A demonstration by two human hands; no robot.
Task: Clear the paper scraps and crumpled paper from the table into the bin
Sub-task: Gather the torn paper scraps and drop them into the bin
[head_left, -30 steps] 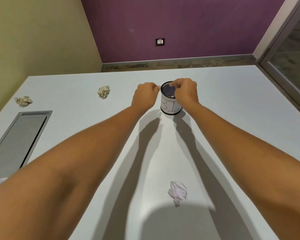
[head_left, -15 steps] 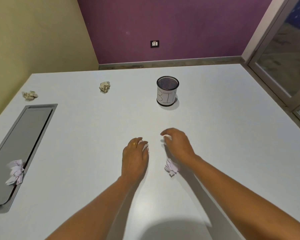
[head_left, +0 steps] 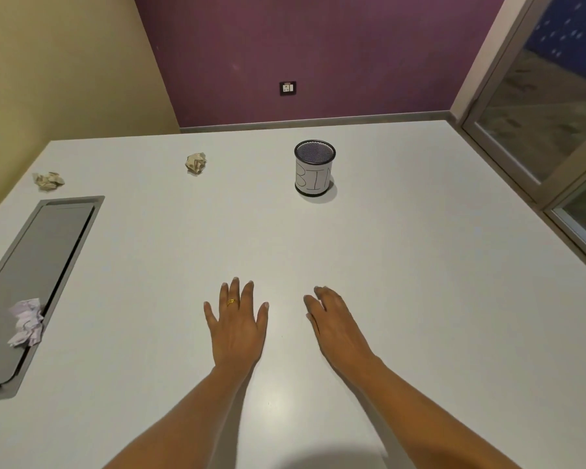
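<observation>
Upright, the bin (head_left: pixel 314 170) shows only mesh inside; left hand (head_left: pixel 236 324) and right hand (head_left: pixel 335 324) spread empty.

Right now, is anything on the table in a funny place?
Yes. Three crumpled papers lie outside the bin: a white one on the grey panel at the left, and two tan ones farther back. Both hands are empty.
</observation>
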